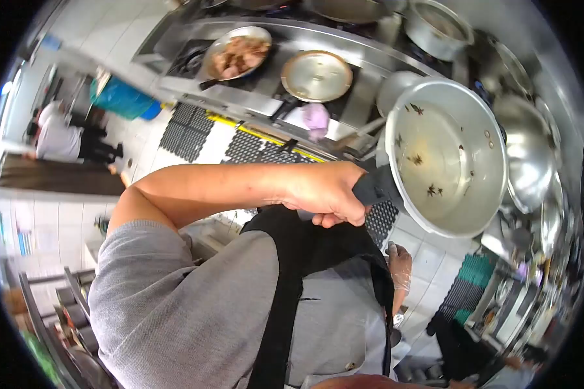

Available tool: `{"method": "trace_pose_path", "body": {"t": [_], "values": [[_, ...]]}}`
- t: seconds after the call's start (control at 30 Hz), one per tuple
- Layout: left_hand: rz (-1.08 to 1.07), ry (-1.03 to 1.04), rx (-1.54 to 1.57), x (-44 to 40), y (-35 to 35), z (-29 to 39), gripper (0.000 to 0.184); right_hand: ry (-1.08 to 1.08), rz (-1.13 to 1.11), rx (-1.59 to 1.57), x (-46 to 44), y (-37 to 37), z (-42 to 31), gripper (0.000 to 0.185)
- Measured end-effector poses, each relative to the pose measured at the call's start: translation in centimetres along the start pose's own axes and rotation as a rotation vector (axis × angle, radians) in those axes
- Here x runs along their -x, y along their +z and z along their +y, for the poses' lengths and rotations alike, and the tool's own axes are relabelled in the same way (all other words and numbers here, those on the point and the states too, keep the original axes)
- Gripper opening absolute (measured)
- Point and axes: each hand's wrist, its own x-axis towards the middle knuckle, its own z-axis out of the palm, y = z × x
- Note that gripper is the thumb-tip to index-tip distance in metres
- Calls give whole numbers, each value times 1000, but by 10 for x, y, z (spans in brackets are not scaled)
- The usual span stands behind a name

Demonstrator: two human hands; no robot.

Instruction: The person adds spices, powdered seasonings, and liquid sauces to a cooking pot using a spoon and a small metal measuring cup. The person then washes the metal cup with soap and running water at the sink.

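Note:
My left hand (334, 194) is closed around the thick dark handle (377, 185) of a large light-metal pot (396, 194). Several star anise pieces (431, 190) lie in the pot, apparently in clear, faintly yellowish liquid. Small round bits and darker specks show there too. Low at my right side hangs my right hand (400, 267) in a clear plastic glove. Its fingers look loosely bent and apart, with nothing visible in them, though part of the hand is hard to make out. A black apron covers my grey shirt.
A pan of browned pieces (241, 57) and a lidded pan (316, 76) with a purple cloth (316, 120) sit on the stove. Another pot (438, 29) stands behind. Metal bowls (529, 152) are at the right. Black mats (187, 133) cover floor tiles. A person (61, 133) stands far left.

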Motion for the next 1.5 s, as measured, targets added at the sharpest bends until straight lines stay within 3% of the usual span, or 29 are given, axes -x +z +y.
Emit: {"method": "trace_pose_path", "body": {"t": [0.03, 0.1, 0.23, 0.37, 0.5, 0.6, 0.77, 0.97, 1.03, 1.17, 1.27, 1.37, 1.43, 1.5], "values": [[63, 16, 41, 15, -15, -2, 22, -26, -26, 18, -17, 11, 4, 50], [169, 7, 104, 47, -40, -10, 23, -317, -163, 301, -57, 34, 28, 48], [465, 114, 345, 90, -90, -32, 26, -200, -318, 541, -125, 84, 28, 40], [668, 155, 452, 139, -152, -42, 24, -233, -377, 591, -178, 122, -27, 38], [722, 312, 600, 197, -235, -62, 22, -240, -372, 598, -208, 173, -81, 37], [801, 312, 658, 246, -309, -81, 22, -226, -344, 593, -214, 218, -115, 36], [882, 280, 603, 322, -444, -128, 17, -179, -329, 609, -188, 287, -151, 34], [904, 269, 568, 372, -577, -181, 10, -157, -325, 686, -137, 341, -142, 32], [990, 269, 629, 376, -614, -205, 16, -199, -352, 776, -117, 355, -132, 31], [957, 339, 718, 388, -698, -245, 17, -410, -333, 1043, -73, 375, -118, 30], [966, 289, 693, 400, -748, -270, 16, -70, -204, 427, -41, 373, -212, 23], [952, 237, 582, 410, -805, -304, 15, -3, -36, 248, -11, 418, -273, 25], [928, 239, 606, 411, -834, -323, 16, -532, -10, 945, 5, 439, -246, 33], [885, 230, 621, 413, -858, -329, 16, -317, -126, 853, 38, 462, -255, 31]]}}
